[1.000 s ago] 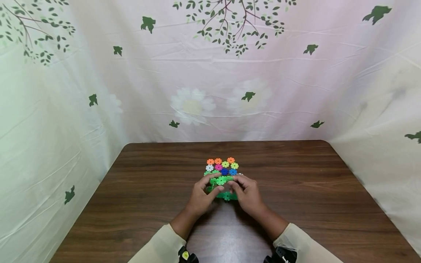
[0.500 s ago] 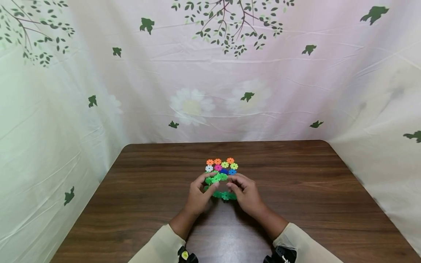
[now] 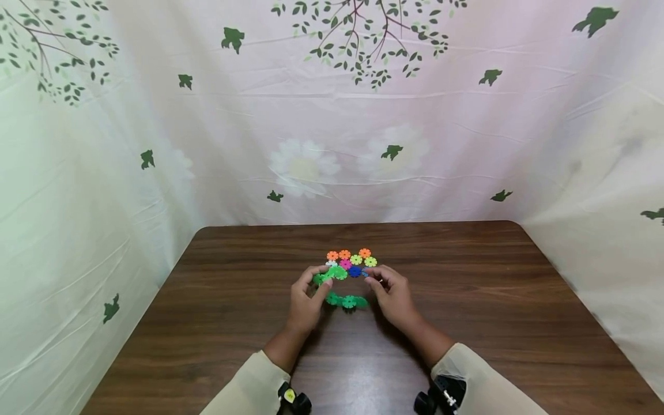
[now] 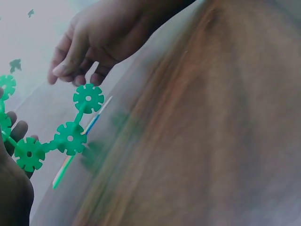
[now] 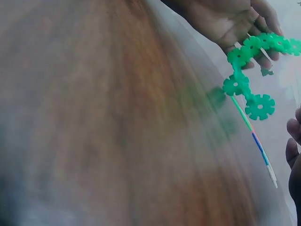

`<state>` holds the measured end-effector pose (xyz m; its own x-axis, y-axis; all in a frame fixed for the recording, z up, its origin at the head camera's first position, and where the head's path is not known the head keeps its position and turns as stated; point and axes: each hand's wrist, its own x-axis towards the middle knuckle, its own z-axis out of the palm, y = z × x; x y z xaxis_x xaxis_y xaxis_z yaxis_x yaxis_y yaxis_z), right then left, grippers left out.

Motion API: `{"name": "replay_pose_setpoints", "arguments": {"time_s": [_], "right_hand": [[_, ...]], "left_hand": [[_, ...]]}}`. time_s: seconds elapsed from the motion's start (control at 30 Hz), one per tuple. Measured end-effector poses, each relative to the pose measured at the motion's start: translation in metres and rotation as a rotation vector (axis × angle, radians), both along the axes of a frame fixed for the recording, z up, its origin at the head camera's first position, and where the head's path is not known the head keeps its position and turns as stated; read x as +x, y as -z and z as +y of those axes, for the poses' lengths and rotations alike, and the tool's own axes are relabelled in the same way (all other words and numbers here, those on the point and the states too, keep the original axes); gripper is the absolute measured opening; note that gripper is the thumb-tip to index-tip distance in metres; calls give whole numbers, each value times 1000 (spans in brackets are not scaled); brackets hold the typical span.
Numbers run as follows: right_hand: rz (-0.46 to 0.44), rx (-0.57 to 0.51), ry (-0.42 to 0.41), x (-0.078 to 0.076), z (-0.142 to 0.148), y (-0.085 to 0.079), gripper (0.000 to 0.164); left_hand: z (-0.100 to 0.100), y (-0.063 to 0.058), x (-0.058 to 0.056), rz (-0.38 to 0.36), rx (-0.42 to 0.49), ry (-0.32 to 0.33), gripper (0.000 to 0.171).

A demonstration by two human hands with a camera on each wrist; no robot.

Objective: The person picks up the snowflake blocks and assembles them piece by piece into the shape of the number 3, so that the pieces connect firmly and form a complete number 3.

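Near the middle of the dark brown wood-grain table (image 3: 467, 288), the head view shows a chain of bright green, flower-shaped plastic discs (image 3: 337, 272) bent into a curve whose gap faces the person's right; just behind it lies a flat panel of orange, yellow, white, pink and blue flower-shaped plastic discs (image 3: 345, 264). The likeliest trouble is at the slotted joints: with the chain held on one side only, a twist or hard squeeze could pop a disc loose. The right fingertips overlap the panel's blue edge here, so a careless sweep might nudge it; whether they touch, I cannot tell. The left hand (image 3: 305, 297) pinches the chain between thumb and fingers, while the right hand (image 3: 395, 294) has its fingers bent toward its thumb, with nothing visible in the grasp. In the left wrist view, the chain's lower end rises from the left fingers toward the right hand, unsupported, and could sway and catch the panel, seen as a thin coloured line. In the right wrist view, the left fingers sit behind the chain, and the right fingertips stand apart from its end disc (image 5: 260, 107).
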<state>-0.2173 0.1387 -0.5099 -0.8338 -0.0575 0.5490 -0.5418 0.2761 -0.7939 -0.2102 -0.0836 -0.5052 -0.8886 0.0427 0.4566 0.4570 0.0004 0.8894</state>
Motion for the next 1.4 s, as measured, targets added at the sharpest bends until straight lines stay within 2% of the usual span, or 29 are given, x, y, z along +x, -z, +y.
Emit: {"name": "replay_pose_setpoints", "arguments": {"time_s": [0.3,0.57,0.67,0.83,1.07,1.4], "right_hand": [[-9,22,71,-14,5,0,16],[-42,65,108,-28,6,3,22],[-51,108,102,-34,3,4,23],[-51,193,93,-43,-4,3,26],[-131,327,84,-53,-15,1,26],[-177,497,34,-68,-22,0,22]], "left_hand": [[-7,-2,-5,-34,33,-12,28],[-16,5,-13,62,-12,-66,30],[-19,6,-15,78,-39,-76,31],[-22,6,-16,58,-66,-63,33],[-24,5,-17,62,-80,-38,38],[-24,9,-18,61,-89,-32,40]]}}
